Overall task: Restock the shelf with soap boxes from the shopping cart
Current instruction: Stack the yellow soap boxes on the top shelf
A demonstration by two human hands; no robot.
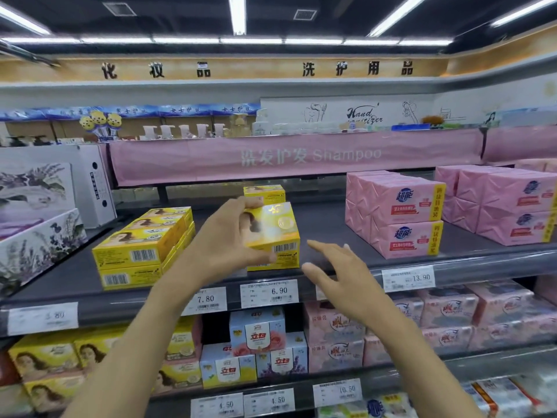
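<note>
A yellow soap box [272, 227] is held by the left hand [223, 236] over the front part of the dark shelf [325, 224]. The box is gripped from its left end, with the fingers curled over the top edge and the thumb pressed against the lower front edge, near the barcode. Its printed top face is tilted toward the camera. It seems that the bottom of the box touches the shelf board, but this cannot be told with certainty, because the lower edge is blurred and partly covered by the thumb.

The right hand [340, 276] is seen just to the right of the box and lower than it, with the fingers straight and spread. Nothing is held in it, and the box is not touched by it.

To the left on the same shelf, a stack of yellow soap boxes [141, 251] is placed in two layers. One more yellow box [264, 193] is seen behind the held one, deeper on the shelf. Pink soap packs [394, 212] are stacked to the right, well apart from the hands. A price label [269, 292] marked 6.90 is fixed on the shelf edge below the held box.
</note>
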